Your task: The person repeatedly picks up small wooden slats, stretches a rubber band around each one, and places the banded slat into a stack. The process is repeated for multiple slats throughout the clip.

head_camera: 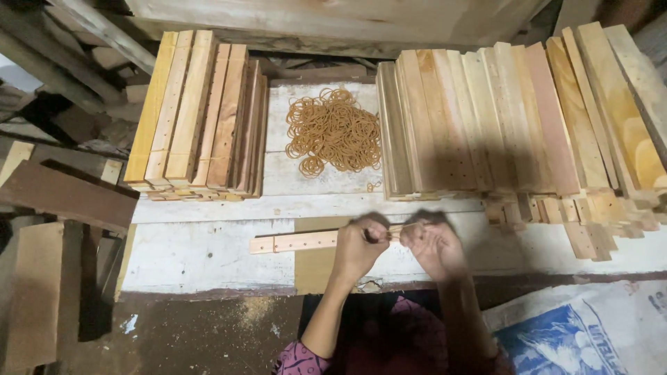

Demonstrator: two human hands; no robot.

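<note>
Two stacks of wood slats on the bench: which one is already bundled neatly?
The left stack, left of the rubber band pile: its slats sit squared in tight bundles. The right stack is bigger and looser, with ends fanned unevenly.

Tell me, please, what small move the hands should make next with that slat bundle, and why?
Probably finish looping the rubber band around the right end of the slat bundle. Both the left hand and the right hand pinch that end, the band looks stretched between them, and the left end lies unbound on the bench.

My left hand (pixel 358 246) and right hand (pixel 432 244) blur and cover the near end of the wooden slat (pixel 295 242), hiding whatever my fingers pinch.
</note>
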